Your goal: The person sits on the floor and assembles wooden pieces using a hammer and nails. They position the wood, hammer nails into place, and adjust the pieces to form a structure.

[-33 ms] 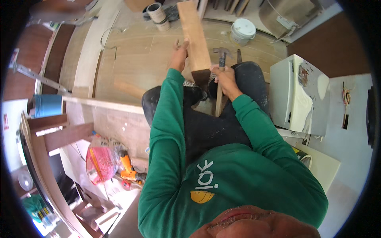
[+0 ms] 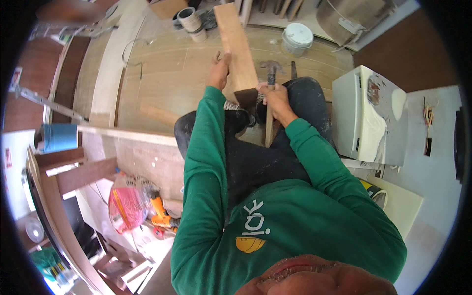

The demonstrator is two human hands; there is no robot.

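Note:
A long light-brown wooden board (image 2: 236,46) with a dark near end stands out in front of my knees. My left hand (image 2: 219,71) grips its left edge; the fingers on the far side are partly hidden. Held in my right hand (image 2: 277,101) is a claw hammer (image 2: 272,71), its dark-necked metal head pointing away from me and its wooden handle running down between my thighs. The right fingertips lie close to the board's near right corner; whether they touch it I cannot tell.
A white lidded bucket (image 2: 297,38) stands beyond the hammer. Stacked grey cups (image 2: 190,20) are at the far left of the board. A white cabinet (image 2: 366,115) is at my right. An orange drill (image 2: 159,210) and a pink bag (image 2: 125,209) lie left, near a long plank (image 2: 130,135).
The whole view has shifted slightly, with the board, hammer and both hands a little further left. Both grips look the same.

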